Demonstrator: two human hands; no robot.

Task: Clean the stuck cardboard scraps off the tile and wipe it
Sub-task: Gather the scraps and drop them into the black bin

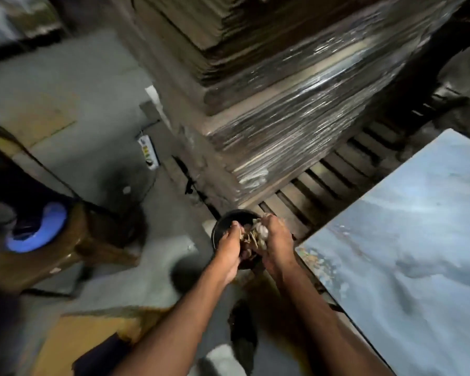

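Where the view begins at far left, a brown plastic stool [65, 240] stands on the grey concrete floor [98, 104], with a blue rounded object [38, 229] resting against its near side. Flat cardboard sheets [73, 340] lie on the floor at lower left. At centre, a tall stack of boxed goods wrapped in clear film [296, 104] sits on a slatted wooden pallet [323, 180]. Just below the pallet's near corner, a dark round bowl [228, 221] holds wet brownish cardboard scraps [251, 237]. Both forearms reach forward over it. The left hand [229, 242] is curled at the bowl's left side, its fingers gripping the scraps; the right hand [276, 237] is clenched around a pale crumpled cloth [262, 230] mixed with scraps. The two hands nearly meet above the bowl. Motion blur hides the individual fingertips. At right, the blue-grey marbled tile [407, 240] lies flat, raised above the floor, its near-left corner just beside the right wrist. Small pale and brown flecks cling along the tile's left edge [314, 260], while its wide surface shows a cloudy pattern.
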